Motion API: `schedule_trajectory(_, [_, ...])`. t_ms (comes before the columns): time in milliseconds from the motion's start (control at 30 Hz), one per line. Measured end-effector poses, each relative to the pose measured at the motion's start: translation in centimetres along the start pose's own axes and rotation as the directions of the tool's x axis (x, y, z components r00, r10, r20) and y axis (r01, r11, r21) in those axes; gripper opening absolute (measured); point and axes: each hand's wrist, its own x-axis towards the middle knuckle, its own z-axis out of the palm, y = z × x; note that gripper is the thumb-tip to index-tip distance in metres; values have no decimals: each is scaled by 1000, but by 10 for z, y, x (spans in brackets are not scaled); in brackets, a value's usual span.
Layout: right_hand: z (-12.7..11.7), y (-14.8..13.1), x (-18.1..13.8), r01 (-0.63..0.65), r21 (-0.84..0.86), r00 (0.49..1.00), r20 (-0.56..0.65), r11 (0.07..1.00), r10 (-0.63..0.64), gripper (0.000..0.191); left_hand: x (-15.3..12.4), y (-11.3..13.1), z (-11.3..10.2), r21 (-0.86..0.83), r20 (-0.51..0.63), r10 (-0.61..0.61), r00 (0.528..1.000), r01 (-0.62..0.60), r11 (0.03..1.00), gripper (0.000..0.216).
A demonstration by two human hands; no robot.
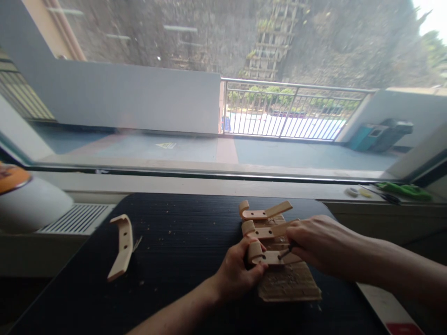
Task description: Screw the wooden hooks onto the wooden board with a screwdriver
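Three pale curved wooden hooks (264, 232) lay on a rough brown board (289, 287). Left hand's grip (240, 265) clasped the nearest hook (273, 258); right hand's grip (312, 239), a thin dark rod (286, 253).

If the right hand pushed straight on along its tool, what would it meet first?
Likely the wooden hook nearest the camera, at a hole; the thin tool in the right hand seems to touch it, though depth is unclear.
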Motion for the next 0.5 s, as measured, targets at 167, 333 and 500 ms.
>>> schedule_trajectory(167, [-4,-6,0,-74,-43,992,99,996,78,16,0,0,0,12,-8,4,1000,-4,1000,25])
schedule_trajectory(333, [-10,-9,-4,-23,-70,999,34,997,25,22,-1,-1,0,17,-10,13,1000,-13,1000,25])
schedule_trajectory(500, [-10,-10,-6,173,47,984,-53,984,-171,28,-1,0,-1,18,-4,10,1000,-10,1000,23])
